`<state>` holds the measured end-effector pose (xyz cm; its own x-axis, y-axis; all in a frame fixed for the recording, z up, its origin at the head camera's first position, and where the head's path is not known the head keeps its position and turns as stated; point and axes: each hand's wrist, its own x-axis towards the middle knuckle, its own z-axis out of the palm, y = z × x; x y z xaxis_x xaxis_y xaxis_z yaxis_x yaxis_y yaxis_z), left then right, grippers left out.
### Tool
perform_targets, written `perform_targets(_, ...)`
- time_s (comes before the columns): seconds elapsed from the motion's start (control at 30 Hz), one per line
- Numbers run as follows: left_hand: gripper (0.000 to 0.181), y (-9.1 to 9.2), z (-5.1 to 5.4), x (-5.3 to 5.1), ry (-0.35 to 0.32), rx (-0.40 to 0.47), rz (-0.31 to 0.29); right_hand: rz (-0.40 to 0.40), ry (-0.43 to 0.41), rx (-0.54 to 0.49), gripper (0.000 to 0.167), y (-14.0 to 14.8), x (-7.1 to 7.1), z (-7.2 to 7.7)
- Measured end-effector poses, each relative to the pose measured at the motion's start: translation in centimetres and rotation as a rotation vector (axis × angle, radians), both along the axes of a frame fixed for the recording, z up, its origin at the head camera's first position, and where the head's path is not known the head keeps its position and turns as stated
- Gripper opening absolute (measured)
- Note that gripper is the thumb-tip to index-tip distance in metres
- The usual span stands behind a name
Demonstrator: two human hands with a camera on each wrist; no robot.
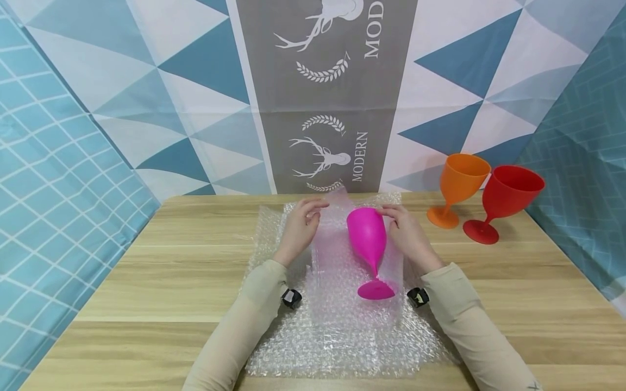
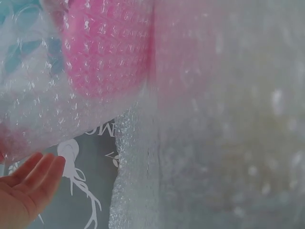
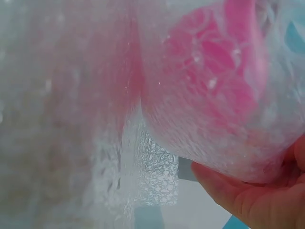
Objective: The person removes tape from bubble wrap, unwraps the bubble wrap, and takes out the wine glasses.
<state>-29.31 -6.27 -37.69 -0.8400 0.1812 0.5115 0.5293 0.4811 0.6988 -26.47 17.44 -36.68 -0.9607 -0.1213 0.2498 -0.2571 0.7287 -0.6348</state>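
Note:
A bright pink goblet (image 1: pixel 368 236) lies on a sheet of bubble wrap (image 1: pixel 332 304), its rim toward the back and its foot nearer the person. My right hand (image 1: pixel 408 233) is at the goblet's rim, and in the right wrist view its fingers (image 3: pixel 228 191) hold the edge of the wrap. To the goblet's left, my left hand (image 1: pixel 299 228) hovers by the wrap with thumb and fingers apart. Straight left fingers (image 2: pixel 35 176) show beside the wrap's edge in the left wrist view. Both wrist views see the goblet blurred through bubble wrap.
An orange goblet (image 1: pixel 462 176) and a red goblet (image 1: pixel 511 190) stand upright at the back right of the wooden table (image 1: pixel 161 282). Behind the table hangs a patterned cloth (image 1: pixel 205 60). More bubble wrap extends under the forearms toward the front edge.

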Motion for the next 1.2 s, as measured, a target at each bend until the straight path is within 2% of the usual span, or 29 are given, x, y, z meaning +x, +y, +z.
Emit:
perform_targets(0.2, 0.029, -0.3, -0.1, -0.1, -0.029, 0.01, 0.022, -0.001, -0.001, 0.005, 0.043, 0.3, -0.1, -0.1)
perform_targets(0.4, 0.031, -0.5, -0.1, -0.2, -0.069, 0.052, 0.016, -0.01, -0.014, -0.005, 0.044, 0.7, -0.1, 0.0)
perform_targets(0.53, 0.033, -0.6, -0.2, -0.3, -0.072, 0.073, 0.014, -0.022, -0.023, -0.007, 0.044, 0.9, -0.1, 0.1)
perform_targets(0.8, 0.033, -0.8, -0.5, -0.6, -0.113, 0.113, 0.039, -0.048, -0.07, -0.089, 0.047, 1.5, -0.3, 0.3)
perform_targets(0.93, 0.034, -0.9, -0.7, -0.7, -0.157, 0.15, 0.029, -0.049, -0.055, -0.11, 0.048, 1.7, -0.3, 0.5)
perform_targets(1.2, 0.038, -1.0, -0.8, -0.8, -0.199, 0.195, 0.007, -0.052, -0.056, -0.127, 0.05, 2.2, -0.4, 0.8)
